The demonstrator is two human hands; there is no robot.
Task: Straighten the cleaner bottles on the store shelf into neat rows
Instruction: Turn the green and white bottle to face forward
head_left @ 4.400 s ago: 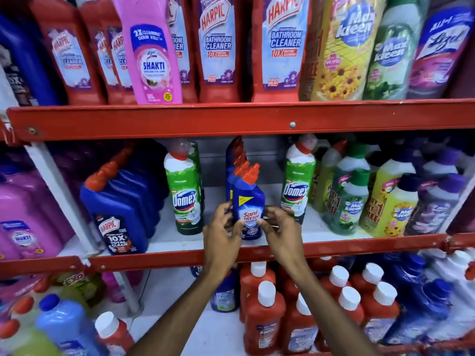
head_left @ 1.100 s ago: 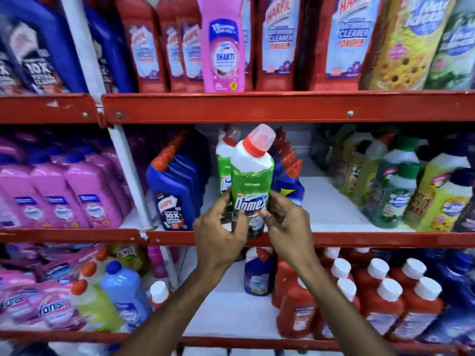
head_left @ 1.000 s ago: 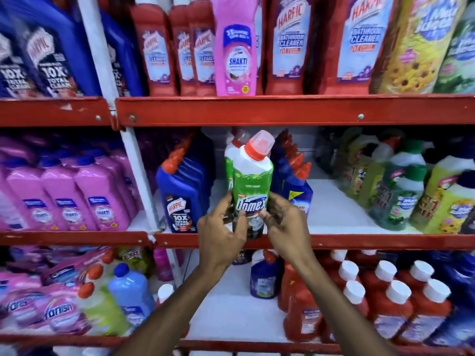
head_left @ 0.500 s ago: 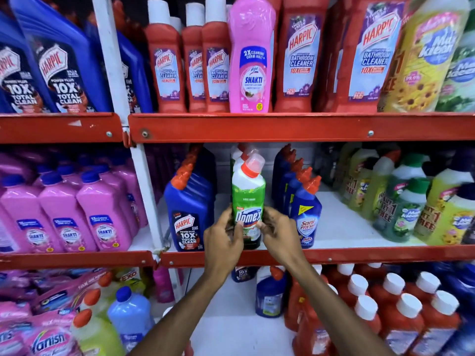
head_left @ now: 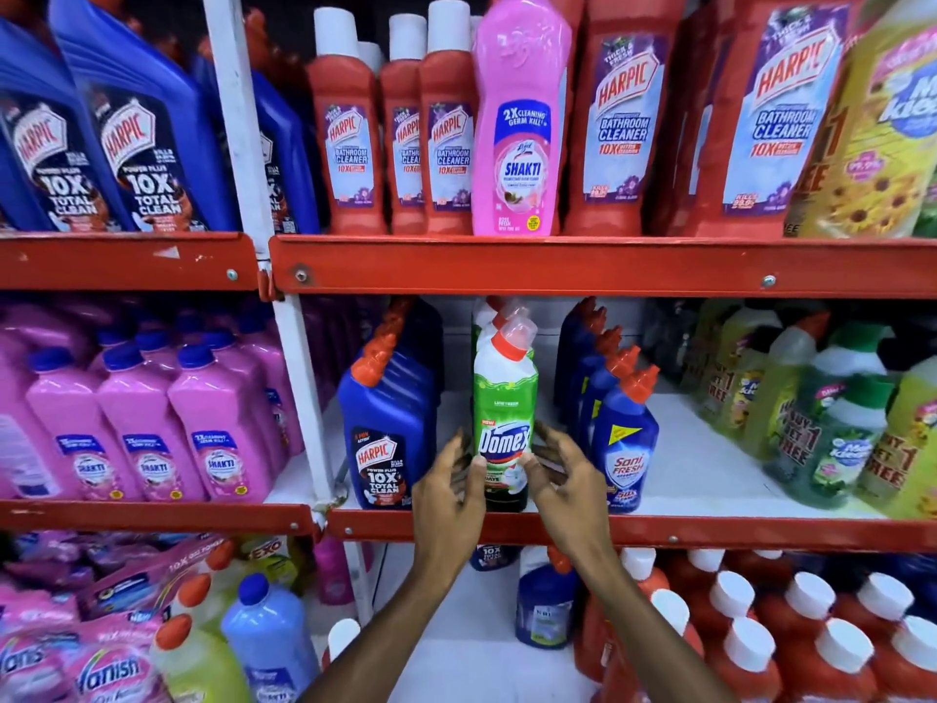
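Note:
A green and white Domex bottle stands upright at the front of the middle shelf, heading a row of more Domex bottles behind it. My left hand and my right hand flank its lower label, fingers spread apart, only the thumb tips touching its sides. A row of blue Harpic bottles stands close on its left. A row of blue Sani Fresh bottles stands on its right.
Green and yellow Max Kleen bottles crowd the shelf's right end, with bare white shelf before them. Pink Shakti bottles fill the left bay past a white post. One pink Shakti bottle stands among red Harpic bottles above.
The Domex bottle went from tilted in both hands to standing upright at the shelf front. My fingers have since loosened and spread away from it. The view has tilted upward.

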